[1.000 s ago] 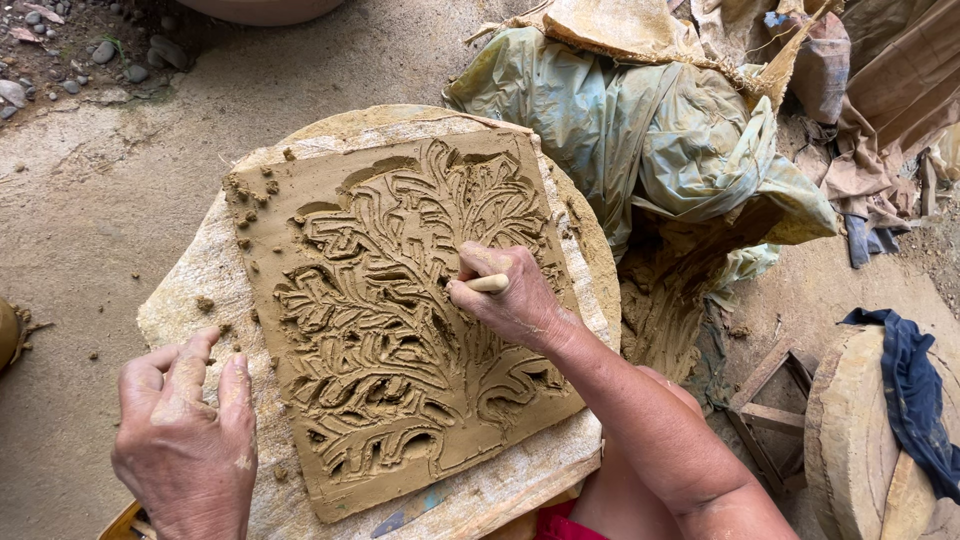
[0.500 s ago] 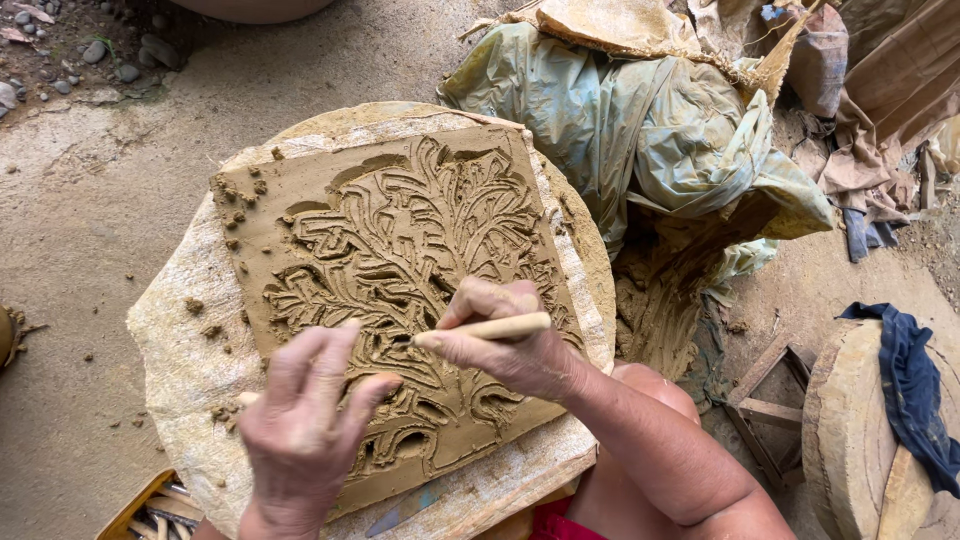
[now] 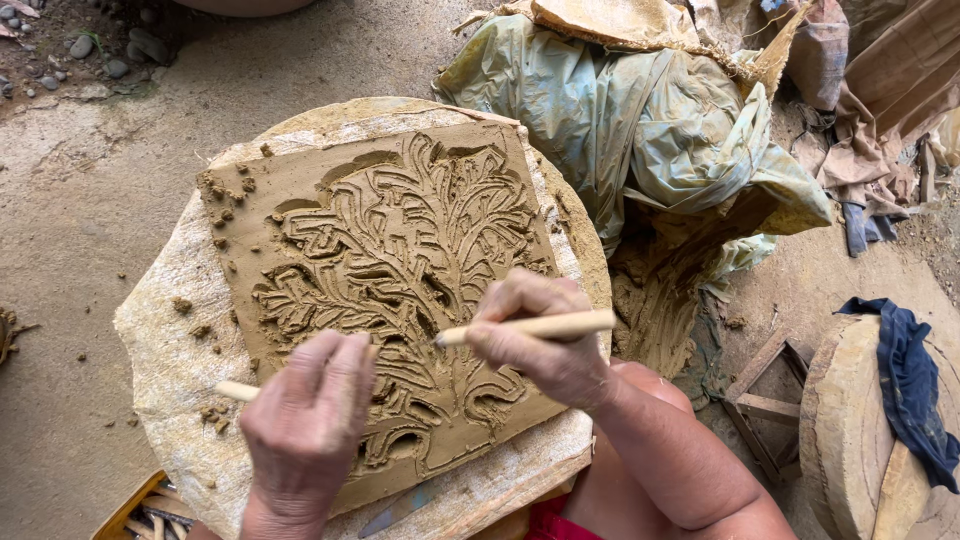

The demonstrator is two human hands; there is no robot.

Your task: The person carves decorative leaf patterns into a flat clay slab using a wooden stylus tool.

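A brown clay slab [image 3: 330, 210] carved with a leafy tree relief lies on a round cloth-covered board [image 3: 165, 330]. My right hand [image 3: 545, 345] grips a pale wooden carving stick [image 3: 540, 325]; its tip touches the relief near the trunk. My left hand [image 3: 305, 420] lies palm down on the slab's lower left, fingers together and pointing at the stick's tip. The end of a second pale stick [image 3: 235, 390] pokes out from under that hand, and whether the hand grips it is hidden. Small clay crumbs [image 3: 225, 190] dot the slab's left edge.
A crumpled pale green plastic sheet [image 3: 620, 130] covers a heap to the right of the board. At the far right stands a round wooden block [image 3: 845, 430] with a dark blue cloth [image 3: 915, 380] over it. Bare dirt ground [image 3: 90, 200] and pebbles lie on the left.
My left hand moved from the board's left edge onto the slab, and its spread fingers have closed together. My right hand shifted down the relief with the stick.
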